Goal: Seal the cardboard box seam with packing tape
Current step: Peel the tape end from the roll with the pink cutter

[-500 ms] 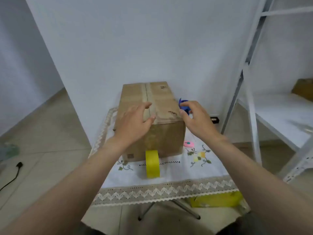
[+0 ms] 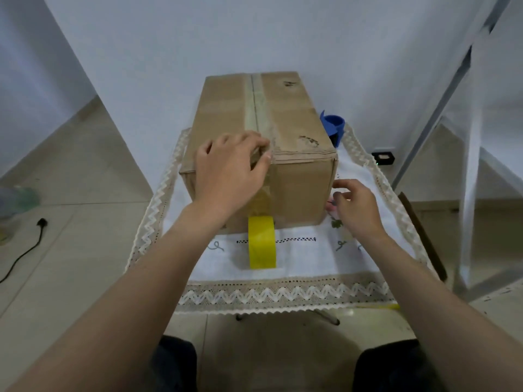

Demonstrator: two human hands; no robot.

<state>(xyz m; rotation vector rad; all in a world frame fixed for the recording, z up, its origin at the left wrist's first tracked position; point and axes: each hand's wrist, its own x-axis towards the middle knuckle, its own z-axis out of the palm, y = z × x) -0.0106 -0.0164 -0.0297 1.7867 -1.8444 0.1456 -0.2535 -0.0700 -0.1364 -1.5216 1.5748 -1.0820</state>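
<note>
The right hand (image 2: 353,205) has dropped to the box's (image 2: 291,114) lower corner, loosely curled, empty. The left hand (image 2: 229,171) presses tape (image 2: 265,195) over the front edge with bent fingers. The roll (image 2: 261,244) stands under its wrist, uncut.

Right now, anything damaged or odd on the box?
Yes: the cardboard box has a torn, scuffed patch on top near its front right corner, plus a dark mark farther back.

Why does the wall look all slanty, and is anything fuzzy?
Head view: the wide-angle lens leans the wall edges and white shelf frame outward; the right hand looks slightly smeared; the cardboard box and yellow tape roll look sharper; light is soft, shadows faint.
</note>
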